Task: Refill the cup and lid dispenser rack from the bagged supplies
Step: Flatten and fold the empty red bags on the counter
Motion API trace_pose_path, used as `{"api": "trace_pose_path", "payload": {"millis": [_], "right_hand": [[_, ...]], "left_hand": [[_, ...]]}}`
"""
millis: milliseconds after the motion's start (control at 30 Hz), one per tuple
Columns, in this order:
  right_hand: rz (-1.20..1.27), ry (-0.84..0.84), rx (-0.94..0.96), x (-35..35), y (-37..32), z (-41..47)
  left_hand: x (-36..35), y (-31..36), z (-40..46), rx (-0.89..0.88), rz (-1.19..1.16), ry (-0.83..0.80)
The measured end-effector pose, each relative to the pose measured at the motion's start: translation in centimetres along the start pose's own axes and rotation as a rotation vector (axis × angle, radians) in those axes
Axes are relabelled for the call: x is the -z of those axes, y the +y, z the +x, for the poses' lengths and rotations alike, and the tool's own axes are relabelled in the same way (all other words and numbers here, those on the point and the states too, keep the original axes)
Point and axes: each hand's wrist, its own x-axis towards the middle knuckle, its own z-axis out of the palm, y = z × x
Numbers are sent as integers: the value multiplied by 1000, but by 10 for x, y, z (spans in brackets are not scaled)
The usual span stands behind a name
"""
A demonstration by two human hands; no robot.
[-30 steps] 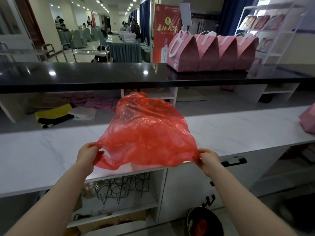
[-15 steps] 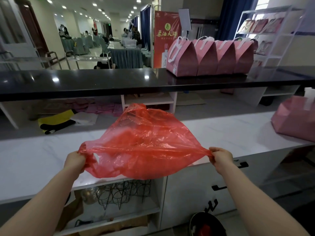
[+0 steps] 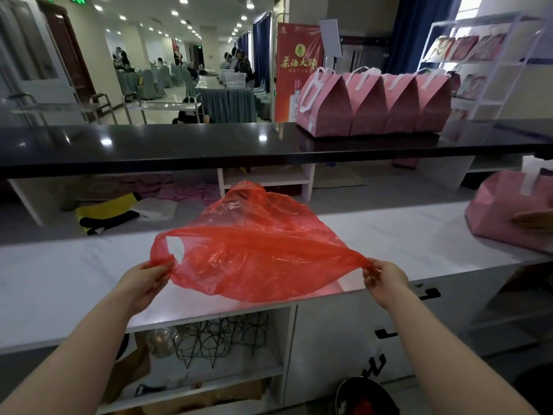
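A thin red plastic bag (image 3: 257, 250) is stretched out flat over the front of the white marble counter (image 3: 74, 274). My left hand (image 3: 143, 283) pinches its left handle loop, and my right hand (image 3: 386, 280) pinches the opposite corner. The bag looks empty and its far end bulges upward. No cups, lids or dispenser rack show in this view.
A pink gift bag (image 3: 508, 214) sits on the counter at far right, with another person's hand (image 3: 532, 220) touching it. Several pink gift bags (image 3: 374, 106) line the black upper shelf (image 3: 179, 145). Wire racks (image 3: 221, 336) sit in the open cubby below. A dark bin (image 3: 365, 396) stands on the floor.
My hands have drawn farther apart, pulling the bag flatter and wider. The view has shifted so the pink bag at right shows more, and another person's hand now shows on it.
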Motion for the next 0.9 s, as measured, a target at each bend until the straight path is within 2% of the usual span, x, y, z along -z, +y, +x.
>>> {"api": "trace_pose_path", "payload": {"millis": [167,233,367,467,567,633,767,833,900], "right_hand": [[-3,-61,-1,-7,0,-8],[-19,-48,31,-4,-2,-7],[-67,25,105,5,-7,0],[-102,45,148,5,-2,3],[-137,101,175,8,7,8],[-174,112,136,13,15,12],[-246,129,77,21,30,14],[-300,164,85,22,34,11],[-431,158,149,22,38,6]], "left_hand": [[7,-1,4,-92,79,122],[17,-1,7,-154,141,254],[32,2,6,-244,329,642],[30,-2,3,-298,325,721],[29,-12,2,-239,387,661],[30,-21,0,-210,396,536],[39,-35,-13,-150,266,275],[40,-36,-17,-100,232,255],[38,-34,-23,-118,281,334]]}}
